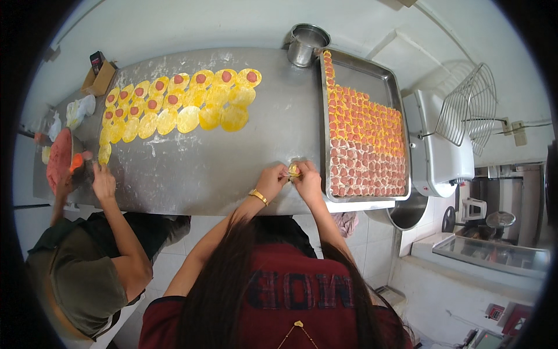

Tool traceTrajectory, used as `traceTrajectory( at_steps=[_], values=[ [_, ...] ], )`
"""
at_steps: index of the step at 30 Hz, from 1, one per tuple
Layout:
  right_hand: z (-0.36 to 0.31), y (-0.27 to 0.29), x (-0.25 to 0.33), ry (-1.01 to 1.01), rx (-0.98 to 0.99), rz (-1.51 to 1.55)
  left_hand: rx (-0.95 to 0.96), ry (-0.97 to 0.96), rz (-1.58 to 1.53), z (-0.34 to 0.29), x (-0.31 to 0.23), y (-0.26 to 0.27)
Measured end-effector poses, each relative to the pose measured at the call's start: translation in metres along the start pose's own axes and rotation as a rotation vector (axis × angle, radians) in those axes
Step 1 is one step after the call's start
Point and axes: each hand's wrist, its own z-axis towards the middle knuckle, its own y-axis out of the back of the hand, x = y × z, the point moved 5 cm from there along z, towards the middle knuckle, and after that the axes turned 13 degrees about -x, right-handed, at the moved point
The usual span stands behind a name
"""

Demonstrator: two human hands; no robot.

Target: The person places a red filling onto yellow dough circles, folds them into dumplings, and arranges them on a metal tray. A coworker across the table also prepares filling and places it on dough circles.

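Observation:
Both my hands meet over the near edge of the steel table, pinching a small yellow-wrapped dumpling (294, 169) between them. My left hand (273, 180), below a gold wrist band, grips one side of it with bent fingers. The other side is held by my right hand (308, 179), close to the large metal tray (325, 122). Packed rows of open-topped dumplings (366, 139) with pink filling fill much of that tray. To the left lie rows of round yellow wrappers (165, 121); many in the farther rows carry a lump of pink meat filling (201, 78).
At the far left, a co-worker's hand (104, 183) is near the wrappers, beside a bowl of pink meat (60, 160) with an orange spoon (76, 162). A metal pot (307, 49) stands behind the tray. Right of it are a white machine (436, 145) and a wire rack (465, 110).

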Motion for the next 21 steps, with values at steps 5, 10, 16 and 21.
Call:
traceTrajectory(
  at_steps=[5, 10, 16, 21],
  values=[
    [0.008, -0.003, 0.0, 0.083, 0.034, 0.01, -0.069, 0.009, -0.031, 0.001, -0.004, 0.0],
    [0.021, -0.006, -0.008, 0.229, 0.134, 0.085, -0.258, 0.017, 0.082, -0.001, -0.013, 0.002],
    [0.039, -0.013, -0.024, 0.19, 0.284, 0.204, -0.284, 0.177, 0.168, 0.0, -0.022, -0.003],
    [0.047, -0.009, -0.029, 0.309, 0.312, 0.187, -0.436, 0.164, 0.229, -0.004, -0.029, -0.005]
  ],
)
